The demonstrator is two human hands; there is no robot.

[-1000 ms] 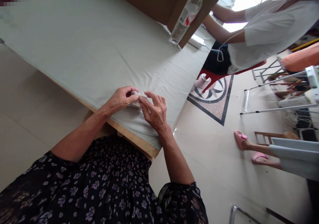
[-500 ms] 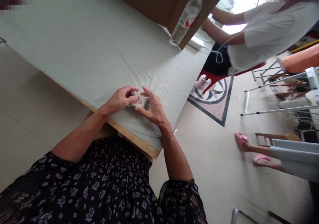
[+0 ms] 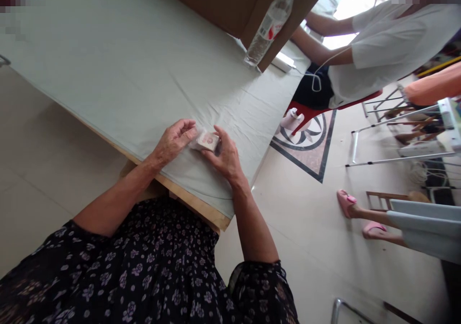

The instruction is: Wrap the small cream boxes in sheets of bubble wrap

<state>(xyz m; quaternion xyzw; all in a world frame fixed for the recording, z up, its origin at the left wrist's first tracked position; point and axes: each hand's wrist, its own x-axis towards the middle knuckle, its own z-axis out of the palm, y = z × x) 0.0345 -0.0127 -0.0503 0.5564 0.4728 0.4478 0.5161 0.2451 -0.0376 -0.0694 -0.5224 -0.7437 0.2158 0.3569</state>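
A small flat pack point(image 3: 207, 141) with a pale wrapper and a reddish picture on its face sits between my two hands, near the front corner of the cloth-covered table point(image 3: 118, 69). My right hand point(image 3: 224, 156) curls around its right side, fingers closed on it. My left hand point(image 3: 175, 140) pinches its left edge with bent fingers. Both forearms reach over the table's wooden front edge from my dark flowered dress.
A clear plastic bottle point(image 3: 271, 22) stands by a brown cardboard box point(image 3: 230, 2) at the table's far side. A person in a white shirt point(image 3: 382, 45) sits on a red chair beyond it. Another person's feet in pink sandals point(image 3: 347, 203) rest on the tiled floor at right, near metal frames.
The pack has been turned face-up so its reddish picture shows. My right hand's fingers, spread over it a second ago, have closed round its side. My left hand has shifted slightly left.
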